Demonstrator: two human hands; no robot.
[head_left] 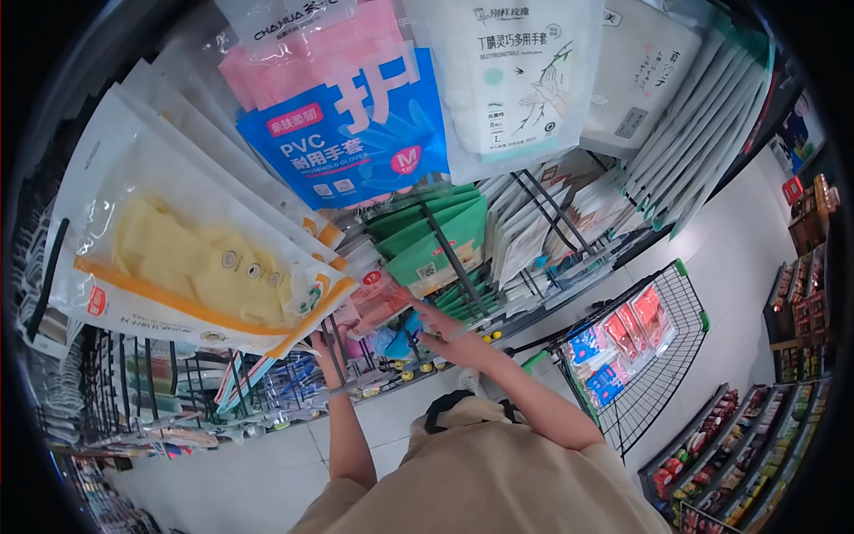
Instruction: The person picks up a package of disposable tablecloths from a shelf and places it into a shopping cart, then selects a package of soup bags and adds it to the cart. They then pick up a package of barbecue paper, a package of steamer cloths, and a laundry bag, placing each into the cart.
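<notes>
My right hand (445, 336) reaches into the rack with its fingers stretched out and apart. Its fingertips are by the edge of a pink packet (378, 301), and I cannot make out a grip on it. My left hand (327, 354) is at the packet's left side, below a hanging bag of yellow gloves (200, 258). Its fingers are largely hidden by the bag and the wire rack. Green packets (436, 245) hang just beyond my right fingers. Above them hangs a blue and pink PVC household glove pack (342, 133).
White nitrile glove packs (516, 80) hang along the top. A wire shopping cart (658, 392) with several red and blue packs stands to the right on the tiled floor. Metal rack prongs (449, 254) jut out near my hands. Stocked shelves (721, 445) line the far right.
</notes>
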